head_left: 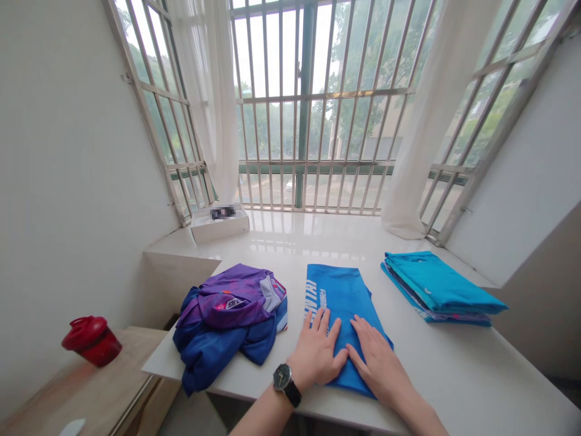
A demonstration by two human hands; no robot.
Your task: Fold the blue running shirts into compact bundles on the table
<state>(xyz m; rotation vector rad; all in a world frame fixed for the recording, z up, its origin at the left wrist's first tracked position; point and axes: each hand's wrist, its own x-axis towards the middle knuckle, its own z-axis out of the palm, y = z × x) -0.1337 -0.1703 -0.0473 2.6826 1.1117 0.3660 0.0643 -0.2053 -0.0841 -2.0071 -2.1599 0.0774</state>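
A blue shirt (340,284) with white lettering lies folded into a long flat shape on the white tabletop. My left hand (319,345) rests flat on its left half, fingers spread; a black watch (285,383) is on that wrist. Flat on the right half of the shirt is my right hand (374,357), with its thumb near the left thumb. To the left sits a loose heap of clothing, a purple shirt (236,297) over dark blue garments (213,351). A stack of folded garments (436,284), bright blue on top, lies to the right.
A white open box (220,227) stands on the sill at the back left, its contents blurred. Barred windows (308,97) and white curtains (417,151) border the far side. A red lidded container (92,340) sits on a lower wooden surface (104,375) at the left.
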